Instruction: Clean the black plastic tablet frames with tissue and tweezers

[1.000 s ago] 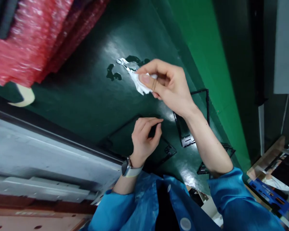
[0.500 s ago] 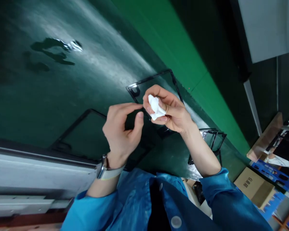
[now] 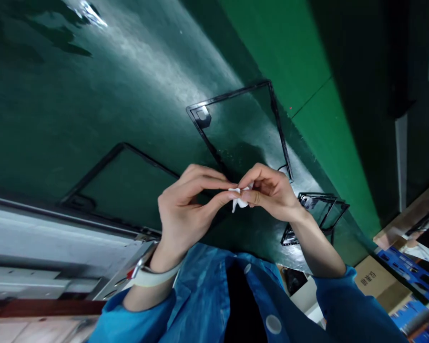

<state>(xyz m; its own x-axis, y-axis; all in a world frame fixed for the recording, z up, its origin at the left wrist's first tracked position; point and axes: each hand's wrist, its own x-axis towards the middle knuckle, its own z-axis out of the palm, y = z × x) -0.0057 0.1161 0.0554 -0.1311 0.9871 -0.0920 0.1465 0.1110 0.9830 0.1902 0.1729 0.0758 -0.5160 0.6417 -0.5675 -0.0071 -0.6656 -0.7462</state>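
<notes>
A small crumpled white cloth or tissue (image 3: 240,202) is pinched between both hands above the dark green work surface (image 3: 136,114). My left hand (image 3: 191,205), with a watch at its wrist, grips the cloth's left side between thumb and fingertips. On its right side, my right hand (image 3: 270,190) holds it with thumb and curled fingers. Just beyond the hands lies a thin black rectangular frame (image 3: 232,93) with a small tab in one corner. Another black frame (image 3: 100,166) lies to the left, partly hidden by my left hand.
More black frames (image 3: 321,202) stand beside my right forearm. A bright green strip (image 3: 293,71) runs along the surface's far side. At the lower right are a cardboard box (image 3: 377,281) and blue trays (image 3: 411,274). A grey metal edge (image 3: 57,233) lies at left.
My left thumb and fingers have closed on the white cloth, which was in my right hand alone. Both hands now meet lower in the view, and more of the black frame beyond shows.
</notes>
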